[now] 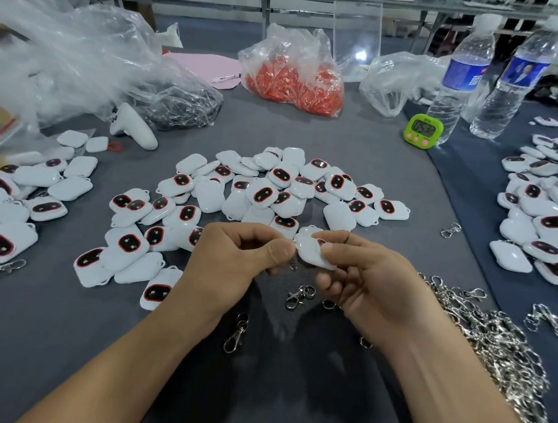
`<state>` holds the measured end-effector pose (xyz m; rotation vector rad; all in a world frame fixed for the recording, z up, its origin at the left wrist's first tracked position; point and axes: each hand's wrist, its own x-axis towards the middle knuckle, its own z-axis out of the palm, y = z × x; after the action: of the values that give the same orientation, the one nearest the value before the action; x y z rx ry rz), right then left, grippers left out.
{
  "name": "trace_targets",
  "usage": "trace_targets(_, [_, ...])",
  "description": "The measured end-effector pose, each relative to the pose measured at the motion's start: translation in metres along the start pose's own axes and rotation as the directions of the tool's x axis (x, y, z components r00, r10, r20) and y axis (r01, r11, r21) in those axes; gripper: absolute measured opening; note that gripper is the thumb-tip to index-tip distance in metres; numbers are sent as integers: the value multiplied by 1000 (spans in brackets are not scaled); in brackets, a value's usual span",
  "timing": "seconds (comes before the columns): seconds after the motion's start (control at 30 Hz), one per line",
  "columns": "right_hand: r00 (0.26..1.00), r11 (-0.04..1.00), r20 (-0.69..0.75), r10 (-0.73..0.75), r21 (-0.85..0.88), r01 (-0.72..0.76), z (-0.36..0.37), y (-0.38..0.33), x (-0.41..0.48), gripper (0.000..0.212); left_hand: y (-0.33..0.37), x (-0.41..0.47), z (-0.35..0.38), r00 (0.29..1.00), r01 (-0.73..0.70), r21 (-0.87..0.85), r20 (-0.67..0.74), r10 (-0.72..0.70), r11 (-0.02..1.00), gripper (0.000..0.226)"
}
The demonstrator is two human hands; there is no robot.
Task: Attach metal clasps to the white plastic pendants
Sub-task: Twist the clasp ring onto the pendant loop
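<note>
On the grey table point(53, 343), our left hand point(232, 258) pinches a small metal clasp point(292, 264) at the left edge of the white pendant point(311, 253). Our right hand point(366, 281) grips that pendant, raised above the table. A heap of loose clasps point(497, 341) lies beside the right forearm.

White pendants point(210, 198) with dark faces ringed red, silver clasps point(497, 338), grey desk point(312, 136), orange stuff in a clear bag point(293, 83), lime green timer point(423, 131).
</note>
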<state>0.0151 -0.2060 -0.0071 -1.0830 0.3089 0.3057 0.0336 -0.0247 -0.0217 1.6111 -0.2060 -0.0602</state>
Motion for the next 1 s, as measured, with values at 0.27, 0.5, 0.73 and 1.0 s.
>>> trace_targets(0.27, [993,979,-23,-119,-169,114,-4,1,0,18,2,0,-10,957,-291,534,164,240,794,8])
trace_targets(0.5, [977,950,-51,-206,-249,187,2,5,0,17,0,-7,-6,945,-307,649,122,303,696,9])
trace_targets(0.73, [987,979,-56,-152,-147,142,2,2,1,19,3,-11,5,997,-76,292,44,66,953,12])
trace_targets(1.0, [904,807,39,-426,-435,399,7,12,-3,29,6,-12,-1,830,-472,866,372,415,167,15])
